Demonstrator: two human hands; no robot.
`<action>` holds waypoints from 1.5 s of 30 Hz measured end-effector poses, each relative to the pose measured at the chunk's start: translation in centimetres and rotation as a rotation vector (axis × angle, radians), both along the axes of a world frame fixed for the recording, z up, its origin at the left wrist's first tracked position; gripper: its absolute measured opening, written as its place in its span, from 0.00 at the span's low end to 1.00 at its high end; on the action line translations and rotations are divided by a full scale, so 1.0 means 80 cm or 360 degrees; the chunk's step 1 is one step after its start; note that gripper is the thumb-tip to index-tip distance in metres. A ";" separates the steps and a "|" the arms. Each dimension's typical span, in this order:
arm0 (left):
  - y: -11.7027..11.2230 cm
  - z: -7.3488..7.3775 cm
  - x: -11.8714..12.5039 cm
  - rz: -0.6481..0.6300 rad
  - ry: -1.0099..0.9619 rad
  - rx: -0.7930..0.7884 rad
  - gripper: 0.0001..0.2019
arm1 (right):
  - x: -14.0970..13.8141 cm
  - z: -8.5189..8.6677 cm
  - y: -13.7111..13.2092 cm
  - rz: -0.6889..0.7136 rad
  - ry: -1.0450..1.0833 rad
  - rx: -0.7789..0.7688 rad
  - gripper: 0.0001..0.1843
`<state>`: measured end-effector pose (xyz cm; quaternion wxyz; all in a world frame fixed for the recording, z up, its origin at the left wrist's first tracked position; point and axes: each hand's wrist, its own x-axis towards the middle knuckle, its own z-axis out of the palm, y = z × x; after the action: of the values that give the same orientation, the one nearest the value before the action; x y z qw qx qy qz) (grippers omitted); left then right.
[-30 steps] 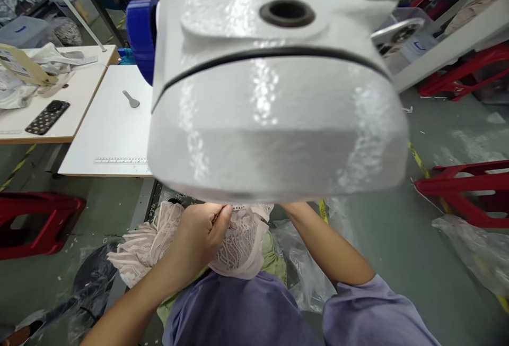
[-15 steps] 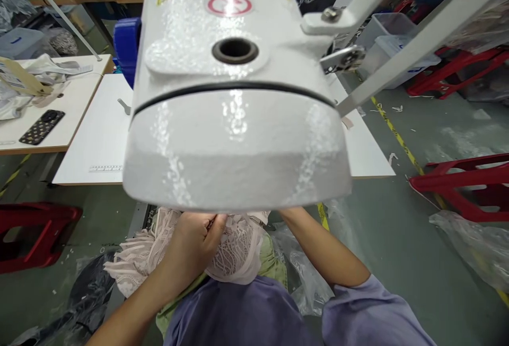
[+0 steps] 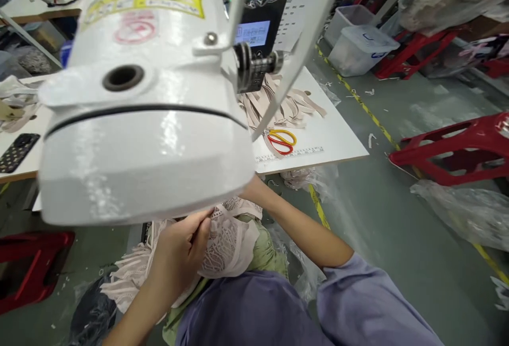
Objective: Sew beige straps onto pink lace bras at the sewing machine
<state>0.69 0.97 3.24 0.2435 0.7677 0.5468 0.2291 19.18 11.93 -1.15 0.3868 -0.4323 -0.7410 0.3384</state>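
Note:
A big white sewing machine head fills the upper left of the view, close to the camera. Below it my left hand is closed on pale pink lace fabric, pinching its edge just under the machine. More lace bunches to the left over my lap. My right forearm reaches in under the machine. The right hand itself is hidden behind the machine head.
White table with loose pink straps and red-and-yellow scissors. The machine's control screen glows behind. Red plastic stools stand on the green floor right and left. A phone lies on the left table. Plastic bags lie around.
The view has swung to the right, so the machine head now sits further left and the table with straps and scissors shows. My left hand stays pinched on the lace.

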 end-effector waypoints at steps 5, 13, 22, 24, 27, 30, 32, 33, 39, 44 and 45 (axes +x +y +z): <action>-0.005 -0.004 -0.004 0.0046 0.0063 0.0102 0.16 | -0.006 0.004 -0.004 -0.0075 0.0074 -0.0108 0.03; -0.011 -0.008 -0.011 0.0109 0.0040 0.0129 0.15 | -0.015 0.006 -0.005 -0.0111 0.0072 -0.0056 0.03; -0.016 -0.008 -0.005 0.0054 0.0036 0.0148 0.14 | -0.010 -0.001 -0.008 -0.0100 0.0141 0.0002 0.02; -0.017 -0.009 -0.005 0.0045 0.0028 0.0154 0.14 | -0.009 -0.001 -0.009 -0.0090 0.0146 0.0007 0.02; -0.017 -0.010 -0.003 0.0038 0.0009 0.0134 0.14 | -0.007 0.001 -0.011 -0.0093 0.0155 -0.0009 0.01; -0.016 -0.011 -0.002 0.0032 -0.0005 0.0141 0.14 | -0.007 0.001 -0.012 -0.0092 0.0172 -0.0008 0.02; -0.018 -0.013 -0.003 0.0026 -0.0010 0.0156 0.14 | -0.006 0.000 -0.012 -0.0086 0.0185 -0.0006 0.02; -0.018 -0.014 -0.005 0.0026 -0.0006 0.0159 0.14 | -0.006 -0.001 -0.012 -0.0084 0.0195 -0.0005 0.03; -0.028 -0.025 -0.006 0.0180 0.0190 0.0466 0.16 | -0.003 -0.001 -0.014 -0.0103 0.0253 0.0001 0.02; -0.037 -0.031 0.031 0.0145 0.0405 0.0764 0.23 | -0.005 0.001 -0.018 -0.0143 0.0186 -0.0029 0.02; -0.037 -0.033 0.037 0.0132 0.0450 0.0757 0.25 | -0.006 0.001 -0.018 -0.0163 0.0174 -0.0024 0.02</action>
<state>3.68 -2.01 0.64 -0.0320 0.8046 0.5370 0.2513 18.71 10.46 -1.10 0.4402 -0.4534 -0.6931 0.3468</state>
